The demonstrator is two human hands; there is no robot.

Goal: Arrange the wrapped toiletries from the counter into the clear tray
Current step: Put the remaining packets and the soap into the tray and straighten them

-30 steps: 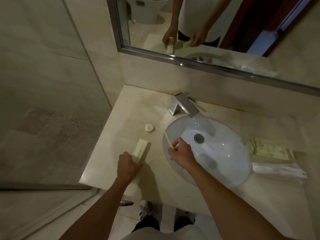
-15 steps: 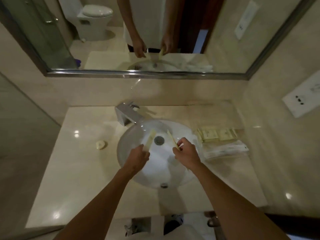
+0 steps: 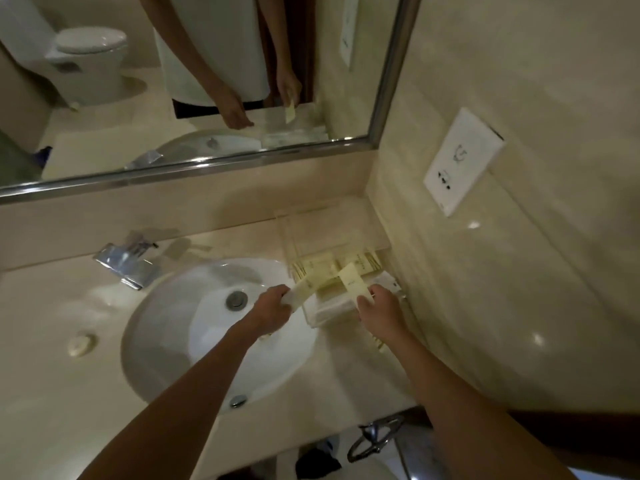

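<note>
The clear tray (image 3: pixel 313 221) stands in the counter's far right corner against the wall. Several pale yellow wrapped packets (image 3: pixel 367 259) lie in its near part, with white wrapped items (image 3: pixel 329 308) just in front of them. My left hand (image 3: pixel 272 308) holds a pale yellow wrapped box (image 3: pixel 306 289) at the tray's left near edge, beside the sink rim. My right hand (image 3: pixel 381 306) grips a flat pale yellow packet (image 3: pixel 353 282) over the items in the tray.
A white oval sink (image 3: pixel 166 337) fills the counter's middle, with a chrome faucet (image 3: pixel 126 261) behind it. A small round soap (image 3: pixel 80 345) lies on the left counter. A mirror (image 3: pixel 194 81) spans the back wall; a white socket plate (image 3: pixel 462 161) sits on the right wall.
The view swung right from the counter's left end. Both hands carried their packets across the sink to the tray in the right corner.
</note>
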